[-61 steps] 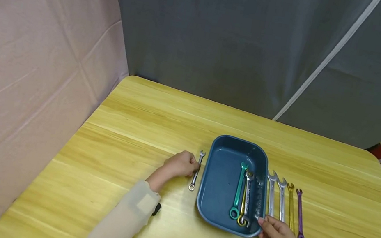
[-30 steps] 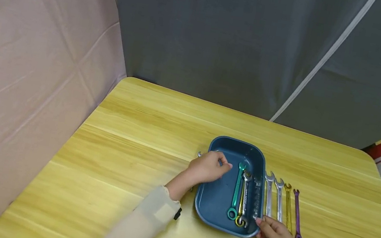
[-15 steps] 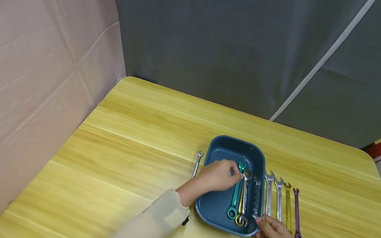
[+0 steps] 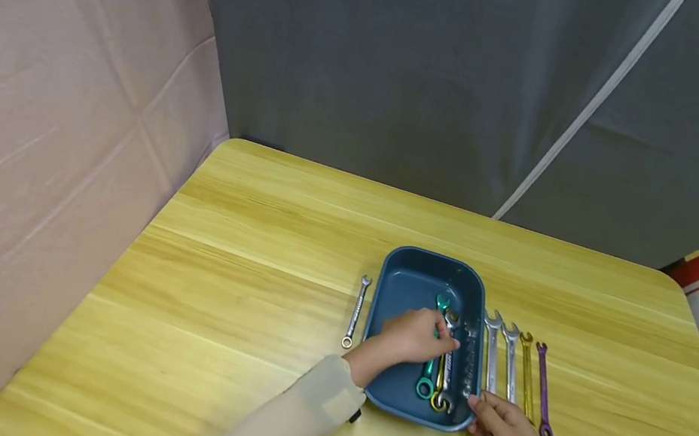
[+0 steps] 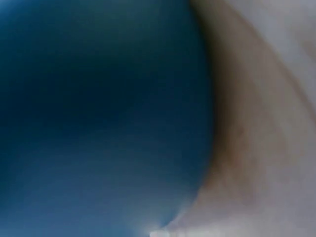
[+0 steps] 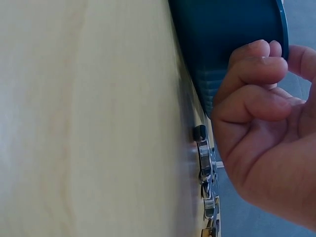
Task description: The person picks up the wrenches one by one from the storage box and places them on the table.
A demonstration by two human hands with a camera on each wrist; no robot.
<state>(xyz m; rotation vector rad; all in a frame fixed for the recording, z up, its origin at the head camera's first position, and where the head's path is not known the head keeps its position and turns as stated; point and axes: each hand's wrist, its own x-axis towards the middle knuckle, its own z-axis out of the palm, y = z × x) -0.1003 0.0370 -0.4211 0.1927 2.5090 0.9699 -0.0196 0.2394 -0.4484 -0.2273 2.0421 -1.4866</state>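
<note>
Head view: A person's left hand (image 4: pixel 414 337) hangs over a blue, round-cornered tray (image 4: pixel 410 285), fingers curled above a green wrench (image 4: pixel 429 370) and its yellow (image 4: pixel 440 373) and silver neighbours (image 4: pixel 447 371) inside; whether they grip one, I cannot tell. The right hand (image 4: pixel 501 423) pinches the near right corner of the rim, apparently steadying the smooth-walled tray. Glossy silver (image 4: pixel 493 353), gold (image 4: pixel 528 372) and purple wrenches (image 4: pixel 544 390) lie roughly parallel on the wood-grained table (image 4: pixel 249 248), perhaps spaced for easy picking; a slim silver wrench (image 4: pixel 356 312) lies left.
</note>
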